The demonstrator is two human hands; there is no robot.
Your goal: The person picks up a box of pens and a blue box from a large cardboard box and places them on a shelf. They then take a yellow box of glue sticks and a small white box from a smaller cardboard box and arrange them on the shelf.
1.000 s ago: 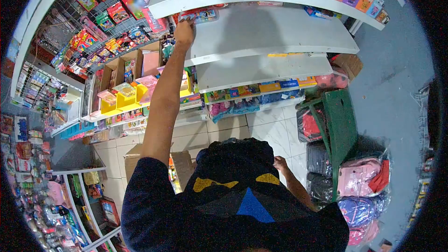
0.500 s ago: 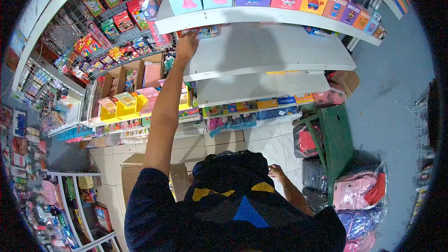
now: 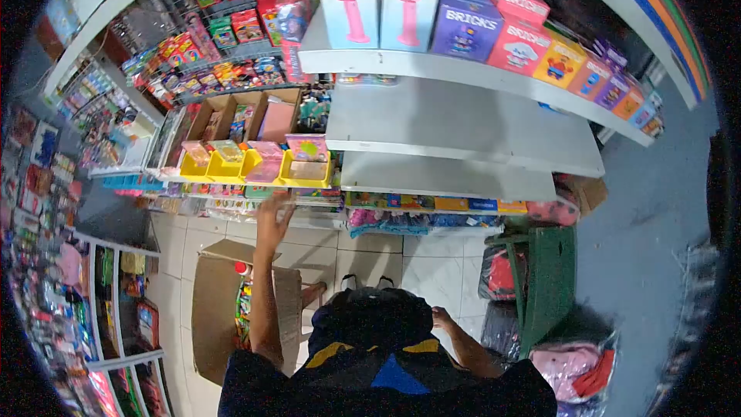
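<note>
My left hand point(image 3: 273, 224) is open and holds nothing, its fingers apart. It hangs just in front of the lower shelf edge, below the yellow bins point(image 3: 309, 183) with small packs. Under my left forearm is an open cardboard box point(image 3: 208, 316) holding colourful items, one with a red cap point(image 3: 242, 269). My right hand point(image 3: 442, 318) is low beside my body, partly hidden by my head; its fingers are too covered to read. A grey shelf point(image 3: 386, 120) stretches ahead, with a few clear packs point(image 3: 367, 79) at its back left.
Fan boxes point(image 3: 353, 8) and bricks boxes point(image 3: 467, 23) line the upper shelf. At the right stand a green wooden stool point(image 3: 552, 270) and plastic-wrapped bags point(image 3: 567, 371). A white rack point(image 3: 108, 301) stands at the left, and pale tiles point(image 3: 370, 243) cover the floor.
My left hand has left the back left of the grey shelf and come down and back towards me, empty. My view has shifted, showing more of the cardboard box.
</note>
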